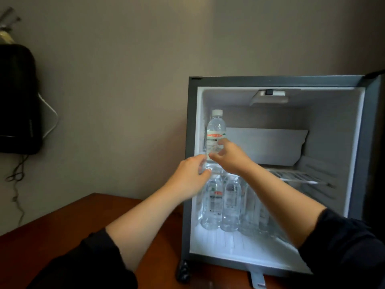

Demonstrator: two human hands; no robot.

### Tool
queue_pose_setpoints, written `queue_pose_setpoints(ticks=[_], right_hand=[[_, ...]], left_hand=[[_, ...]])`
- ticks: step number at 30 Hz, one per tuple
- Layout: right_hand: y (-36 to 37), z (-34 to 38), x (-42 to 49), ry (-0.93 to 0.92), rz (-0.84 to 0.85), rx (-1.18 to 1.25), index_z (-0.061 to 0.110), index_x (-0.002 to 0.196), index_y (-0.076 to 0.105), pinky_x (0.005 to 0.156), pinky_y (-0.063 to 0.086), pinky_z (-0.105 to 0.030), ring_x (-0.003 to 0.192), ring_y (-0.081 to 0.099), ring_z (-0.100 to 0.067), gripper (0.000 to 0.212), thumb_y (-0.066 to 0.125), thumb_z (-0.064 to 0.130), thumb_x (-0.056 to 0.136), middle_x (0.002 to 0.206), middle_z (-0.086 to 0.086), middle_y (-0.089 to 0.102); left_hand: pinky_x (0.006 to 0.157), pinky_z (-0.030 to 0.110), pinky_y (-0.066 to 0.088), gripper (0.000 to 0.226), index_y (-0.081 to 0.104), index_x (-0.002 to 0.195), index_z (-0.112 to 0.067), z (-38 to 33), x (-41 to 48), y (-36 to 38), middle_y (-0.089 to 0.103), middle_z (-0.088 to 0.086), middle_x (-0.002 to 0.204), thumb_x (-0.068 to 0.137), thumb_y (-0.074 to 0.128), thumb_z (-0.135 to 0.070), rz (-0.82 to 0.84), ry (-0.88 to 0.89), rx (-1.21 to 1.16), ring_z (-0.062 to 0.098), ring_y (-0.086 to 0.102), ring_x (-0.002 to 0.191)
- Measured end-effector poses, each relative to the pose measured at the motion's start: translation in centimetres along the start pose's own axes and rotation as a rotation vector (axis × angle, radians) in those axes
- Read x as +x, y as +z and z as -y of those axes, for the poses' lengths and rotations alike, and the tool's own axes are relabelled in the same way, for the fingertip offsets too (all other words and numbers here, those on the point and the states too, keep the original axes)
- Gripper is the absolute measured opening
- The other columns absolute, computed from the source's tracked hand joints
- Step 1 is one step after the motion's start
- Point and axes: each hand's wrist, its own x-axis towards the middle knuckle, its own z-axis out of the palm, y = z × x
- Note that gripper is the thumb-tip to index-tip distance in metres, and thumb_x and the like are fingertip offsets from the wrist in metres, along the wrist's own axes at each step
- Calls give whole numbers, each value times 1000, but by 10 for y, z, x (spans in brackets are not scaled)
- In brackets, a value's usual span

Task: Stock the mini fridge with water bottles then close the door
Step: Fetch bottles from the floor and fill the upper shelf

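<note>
The mini fridge (192, 142) stands open on a wooden table, its inside lit. A clear water bottle (216, 130) with a white cap and a red-and-white label stands upright at the left end of the wire shelf (295, 176). My right hand (231, 157) curls around the bottle's lower right side. My left hand (191, 176) holds its base from the left. Several more water bottles (229, 203) stand on the fridge floor beneath the shelf. The door is swung out to the right, only its edge (377, 126) showing.
A white freezer flap (266, 144) leans at the back of the shelf. The brown table (62, 226) stretches left of the fridge. A black wall-mounted unit (18, 99) with dangling cords hangs at far left. A small dark object (183, 270) lies by the fridge's front left foot.
</note>
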Motion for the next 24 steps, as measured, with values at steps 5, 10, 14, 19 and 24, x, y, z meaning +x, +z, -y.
queue_pose_setpoints(ticks=[5, 10, 14, 19, 24], right_hand=[[13, 27, -40, -100, 199, -103, 12, 125, 54, 86, 47, -33, 103, 59, -24, 40, 57, 33, 91, 121, -12, 61], [43, 60, -77, -250, 384, -196, 13, 114, 63, 86, 44, -30, 103, 60, -23, 31, 60, 32, 89, 112, -7, 65], [82, 86, -108, -334, 499, -168, 16, 109, 64, 86, 45, -29, 93, 59, -20, 25, 61, 32, 89, 86, 2, 59], [146, 130, -147, -449, 632, -137, 17, 108, 63, 91, 47, -33, 93, 57, -20, 25, 61, 34, 89, 90, 2, 56], [210, 178, -191, -580, 764, -69, 19, 111, 60, 84, 45, -30, 98, 55, -20, 26, 57, 35, 91, 99, 3, 55]], left_hand=[[80, 23, 42, 24, 62, 109, -16, 12, -41, -46, 59, -4, 93, 90, 54, -27, 147, -105, 217, 15, 56, 90], [85, 25, 42, 27, 62, 112, -15, 32, -94, -83, 60, -1, 98, 91, 54, -30, 280, -186, 391, 14, 52, 90], [83, 26, 44, 30, 60, 113, -17, 55, -146, -108, 61, -2, 100, 91, 53, -34, 333, -306, 469, 15, 57, 94], [86, 31, 47, 33, 57, 115, -19, 94, -228, -140, 59, -4, 103, 90, 52, -40, 344, -519, 558, 17, 57, 97], [93, 39, 49, 37, 57, 118, -19, 127, -317, -173, 62, 0, 117, 90, 52, -43, 347, -687, 607, 20, 58, 106]])
